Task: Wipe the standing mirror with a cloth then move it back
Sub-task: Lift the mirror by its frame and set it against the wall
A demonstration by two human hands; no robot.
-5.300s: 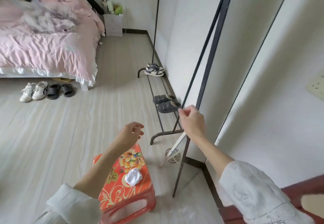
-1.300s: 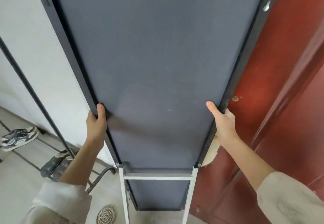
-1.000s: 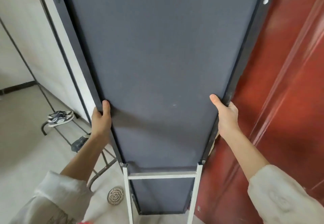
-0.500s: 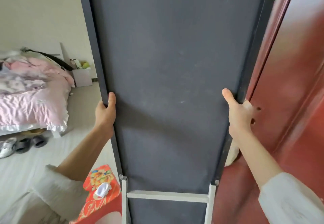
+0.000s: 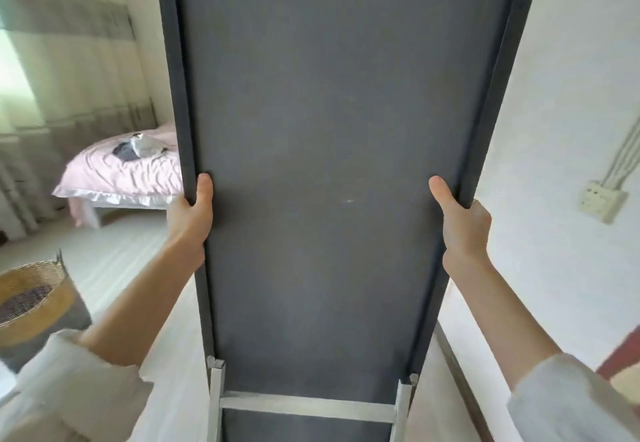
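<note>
- Mirror (image 5: 332, 164) fills the middle of the view, dark grey back panel toward the person; glass side not visible.
- Left hand (image 5: 190, 213) clamps the left frame edge, thumb on the back panel, fingers wrapped round the front and out of sight.
- Right hand (image 5: 464, 223) does the same on the right frame edge, thumb (image 5: 441, 192) lying up along the panel.
- Change: half a second ago a red door sat right of the mirror and an orange stool with the white cloth at lower left; now a white wall (image 5: 561, 130) with a socket box (image 5: 602, 199) is on the right, and a woven basket (image 5: 34, 299) at near left. Bed (image 5: 128, 171) now shows from another angle, with curtains (image 5: 69, 43) behind it.
- Grip height on the frame looks unchanged across frames.
- Meaning: the person is likely turning or carrying the mirror out into the room, so this reads as the reposition step before wiping. Cloth not in view, wiping not started.
- Silver stand legs with crossbar (image 5: 304, 407) show at the bottom; whether the feet touch the floor cannot be told.
- Floor (image 5: 114, 268) is pale planks, bare near the mirror.
- Picture is slightly motion-blurred; room bright from a window at far left.
</note>
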